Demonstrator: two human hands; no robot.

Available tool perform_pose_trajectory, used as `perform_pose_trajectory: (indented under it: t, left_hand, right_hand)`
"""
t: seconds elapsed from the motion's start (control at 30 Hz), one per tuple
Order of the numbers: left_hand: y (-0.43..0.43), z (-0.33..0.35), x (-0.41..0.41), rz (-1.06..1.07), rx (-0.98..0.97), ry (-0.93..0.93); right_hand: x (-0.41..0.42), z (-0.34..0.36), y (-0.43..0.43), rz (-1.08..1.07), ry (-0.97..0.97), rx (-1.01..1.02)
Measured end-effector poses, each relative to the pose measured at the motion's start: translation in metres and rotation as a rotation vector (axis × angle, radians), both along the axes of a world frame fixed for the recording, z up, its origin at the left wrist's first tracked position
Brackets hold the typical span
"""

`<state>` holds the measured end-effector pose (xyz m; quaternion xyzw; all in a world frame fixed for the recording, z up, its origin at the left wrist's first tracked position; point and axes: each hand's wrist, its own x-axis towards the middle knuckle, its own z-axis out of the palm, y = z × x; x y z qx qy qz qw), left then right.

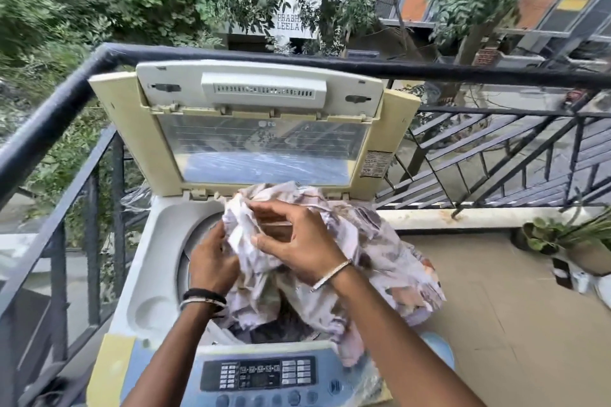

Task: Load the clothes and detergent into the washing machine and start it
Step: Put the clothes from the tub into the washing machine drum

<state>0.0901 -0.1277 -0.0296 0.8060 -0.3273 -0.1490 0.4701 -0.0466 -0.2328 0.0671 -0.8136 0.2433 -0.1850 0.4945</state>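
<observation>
- The washing machine (145,274), a top-loader, stands on a balcony in the corner of a dark metal railing (231,54), with its control panel (261,373) nearest the camera.
- Its lid (264,129) is raised and leans back toward the railing, inner face toward the camera; the clear window carries a faint logo that reads like "LG", seen reversed.
- A label on the lid's right frame has print too small to read.
- A bundle of patterned cloth (373,261), pale with brown and grey blotches, sits over the open drum mouth; its long axis runs from the far left near the lid hinge to the near right, where it spills over the machine's right edge.
- More dark fabric shows lower in the drum, under the bundle.
- The left hand (211,264) is at the drum's left rim, fingers curled into the cloth's left edge, holding it; bands circle that wrist.
- The right hand (297,238) lies on top of the bundle, fingers bent and pinching a fold of cloth; a thin bangle (330,274) sits on the wrist.
- The panel shows a dark display with small icons and a row of round buttons; its writing is not legible.
- A building beyond the trees bears the words "PRABH…" and "LEELA".
- A potted plant (562,235) stands on the tiled floor to the right, well apart from the machine.
</observation>
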Motion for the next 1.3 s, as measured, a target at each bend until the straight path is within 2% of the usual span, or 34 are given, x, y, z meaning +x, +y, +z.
perform_pose_trajectory:
  t: [0.07,0.13,0.17,0.27,0.3,0.37,0.43,0.53,0.6,0.67,0.77,0.87,0.93,1.0,1.07,1.13,1.3]
  left_hand:
    - [0.011,0.001,0.011,0.128,0.016,-0.058]
    - [0.020,0.011,0.017,0.246,-0.004,-0.128]
    - [0.024,0.017,0.020,0.305,-0.023,-0.142]
    - [0.032,0.025,0.030,0.407,-0.116,-0.151]
    - [0.033,0.025,0.031,0.418,-0.140,-0.158]
    - [0.032,0.023,0.027,0.423,-0.161,-0.164]
    - [0.028,0.023,0.016,0.424,-0.165,-0.165]
    - [0.020,0.020,0.003,0.349,-0.178,-0.167]
    - [0.017,0.015,0.001,0.297,-0.136,-0.175]
    - [0.016,0.009,0.002,0.237,-0.067,-0.156]
    - [0.014,-0.005,0.009,0.039,0.157,-0.001]
    - [0.004,-0.016,0.007,-0.262,0.406,0.040]
    - [-0.003,-0.023,-0.004,-0.458,0.655,0.031]
    - [-0.010,-0.031,-0.021,-0.545,0.845,0.054]
    - [-0.015,-0.040,-0.037,-0.501,0.833,0.053]
    - [-0.018,-0.045,-0.050,-0.451,0.732,0.025]
    - [-0.025,-0.038,-0.070,-0.428,0.538,-0.008]
  right_hand:
    - [-0.005,-0.005,-0.004,0.021,0.061,-0.146]
    - [-0.013,-0.018,-0.012,-0.024,0.217,-0.307]
    - [-0.018,-0.029,-0.017,-0.044,0.318,-0.309]
    - [-0.029,-0.066,-0.024,-0.135,0.580,-0.172]
    - [-0.027,-0.079,-0.022,-0.149,0.605,-0.138]
    - [-0.016,-0.104,-0.018,-0.119,0.528,-0.056]
    - [-0.001,-0.129,-0.010,-0.012,0.524,0.081]
    - [0.020,-0.136,0.014,0.251,0.822,0.132]
    - [0.029,-0.145,0.027,0.347,0.916,0.139]
    - [0.029,-0.156,0.030,0.408,0.916,0.122]
    - [0.014,-0.163,0.017,0.374,0.956,0.095]
    - [-0.008,-0.164,-0.012,0.114,0.946,0.053]
    - [-0.022,-0.163,-0.032,-0.002,0.905,0.035]
    - [-0.036,-0.158,-0.046,-0.124,0.855,0.027]
    - [-0.051,-0.154,-0.056,-0.260,0.779,0.046]
    - [-0.062,-0.153,-0.061,-0.359,0.679,0.067]
    - [-0.086,-0.149,-0.055,-0.444,0.508,0.046]
